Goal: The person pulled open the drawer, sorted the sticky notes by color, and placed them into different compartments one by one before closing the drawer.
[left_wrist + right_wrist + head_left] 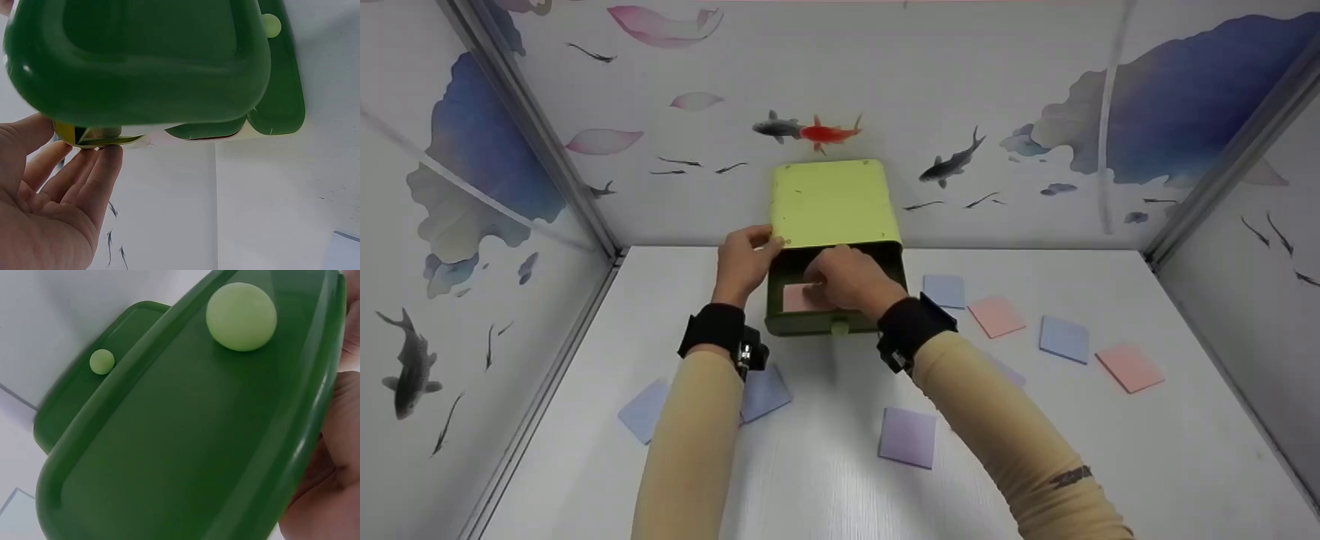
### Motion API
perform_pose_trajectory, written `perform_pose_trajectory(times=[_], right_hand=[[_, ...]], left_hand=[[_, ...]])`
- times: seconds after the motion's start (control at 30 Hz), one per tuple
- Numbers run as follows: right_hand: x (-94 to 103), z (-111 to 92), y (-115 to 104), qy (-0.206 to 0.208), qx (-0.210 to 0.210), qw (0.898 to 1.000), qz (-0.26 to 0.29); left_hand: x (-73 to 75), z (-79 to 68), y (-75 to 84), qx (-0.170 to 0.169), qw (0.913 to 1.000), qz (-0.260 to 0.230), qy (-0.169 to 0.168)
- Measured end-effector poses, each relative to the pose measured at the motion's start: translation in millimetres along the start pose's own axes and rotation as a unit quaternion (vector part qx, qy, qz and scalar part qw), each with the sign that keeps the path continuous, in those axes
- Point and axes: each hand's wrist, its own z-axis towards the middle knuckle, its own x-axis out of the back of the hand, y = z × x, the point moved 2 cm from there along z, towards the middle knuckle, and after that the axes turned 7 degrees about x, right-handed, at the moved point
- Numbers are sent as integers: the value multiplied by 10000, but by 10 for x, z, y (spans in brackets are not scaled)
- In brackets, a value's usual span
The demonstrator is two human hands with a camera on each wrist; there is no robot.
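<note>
A small chest of drawers [834, 202] with a yellow-green top stands against the back wall, its top drawer [802, 324] pulled out. My left hand [744, 262] holds the chest's front left corner, thumb at the edge and fingers along the side. My right hand [851, 279] reaches down into the drawer, fingers bent, beside a pink square [799, 298] lying inside. Whether the fingertips grip that square is hidden. In the right wrist view, the green drawer front [185, 433] with its round knob [242, 316] covers most of the hand.
On the white table lie blue squares [1065, 339], pink squares [1130, 367] and a purple square [907, 437]. Two blue squares [765, 391] are near my left forearm. A lower drawer with a knob [102, 361] shows under the open one. Printed walls enclose the table.
</note>
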Motion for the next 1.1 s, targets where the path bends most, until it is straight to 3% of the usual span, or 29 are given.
perform_pose_trajectory(times=[0.13,0.47,0.73,1.1], right_hand=[[55,-49,0,-54,-26,10000,28],[264,-220,98,269,423,9986,-175],[429,-410,266,615,521,9966,159],[679,-629,535,763,153,9969,64]], left_hand=[[-6,2,-8,21,10000,-71,-20],[-15,24,-20,29,10000,-59,-59],[-27,14,-16,91,9999,-50,-28],[-25,20,-14,180,9996,-155,-143]])
